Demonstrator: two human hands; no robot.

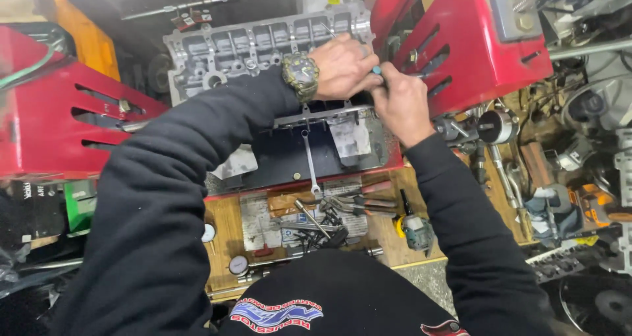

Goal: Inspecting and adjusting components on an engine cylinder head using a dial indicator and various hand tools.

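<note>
A grey aluminium cylinder head (243, 50) is held between two red stand arms. My left hand (342, 66), with a camouflage wristwatch (301, 74) on the wrist, rests on the head's right end with fingers curled. My right hand (398, 102) is just beside it, gripping a thin tool with a blue tip (376, 69) that both hands pinch at the head's edge. Black sleeves cover both arms.
Red stand brackets sit left (59, 119) and right (474, 40). A wrench (311, 161) lies on the dark base plate. Pliers, bolts and dial gauges (238, 265) clutter the wooden bench (224, 231). Engine parts and tools fill the right side.
</note>
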